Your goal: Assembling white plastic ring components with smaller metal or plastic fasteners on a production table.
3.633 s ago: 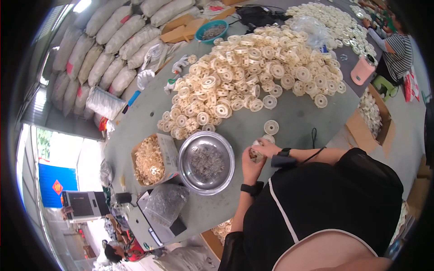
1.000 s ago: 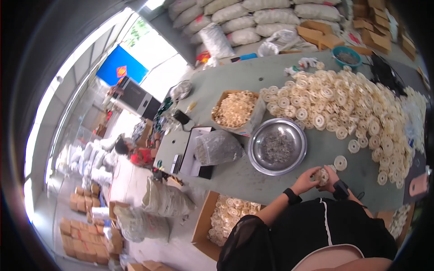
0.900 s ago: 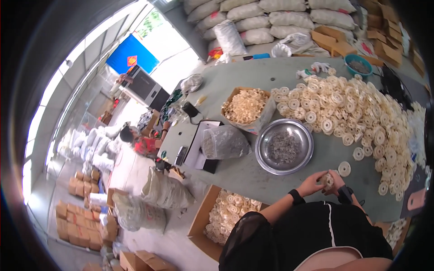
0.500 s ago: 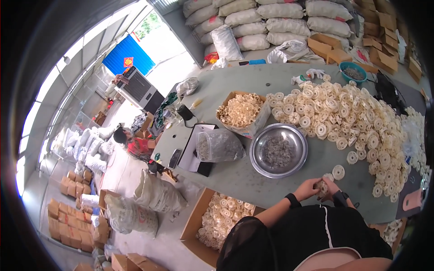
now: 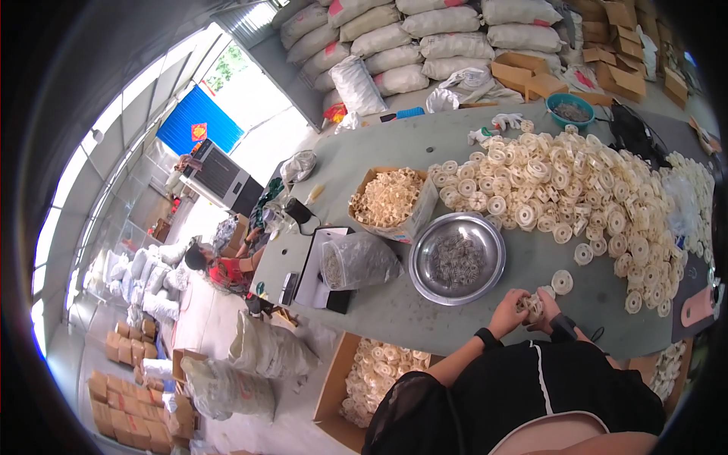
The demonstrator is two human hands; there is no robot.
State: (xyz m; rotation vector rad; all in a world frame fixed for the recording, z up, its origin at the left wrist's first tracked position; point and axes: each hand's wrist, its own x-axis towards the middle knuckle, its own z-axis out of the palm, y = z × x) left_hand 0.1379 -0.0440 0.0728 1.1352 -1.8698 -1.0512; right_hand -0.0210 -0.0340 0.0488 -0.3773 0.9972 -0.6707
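Okay, fingers of left hand (image 5: 509, 311) and right hand (image 5: 549, 311) curl nearly closed around one cream wheel part (image 5: 532, 306), held between them over the table's (image 5: 447, 326) near edge; exact fingertip contact too small to tell. Main risk, as judged: an uneven pinch could let it slip and drop off the edge. Loose wheel (image 5: 562, 282) lies just beyond the right fingers, so a knuckle could nudge it. Black cord (image 5: 597, 334) near the right wrist may snag. Steel bowl (image 5: 422, 269) holding small metal bits (image 5: 459, 262) sits forward-left; a leftward sweep could catch its rim. Behind it, box of small cream pieces (image 5: 413, 226) and plastic bag (image 5: 364, 262) crowd that side. Wheel heap (image 5: 561, 189) blocks forward-right, might slide if bumped. Open carton (image 5: 330, 402) of wheels below, left.
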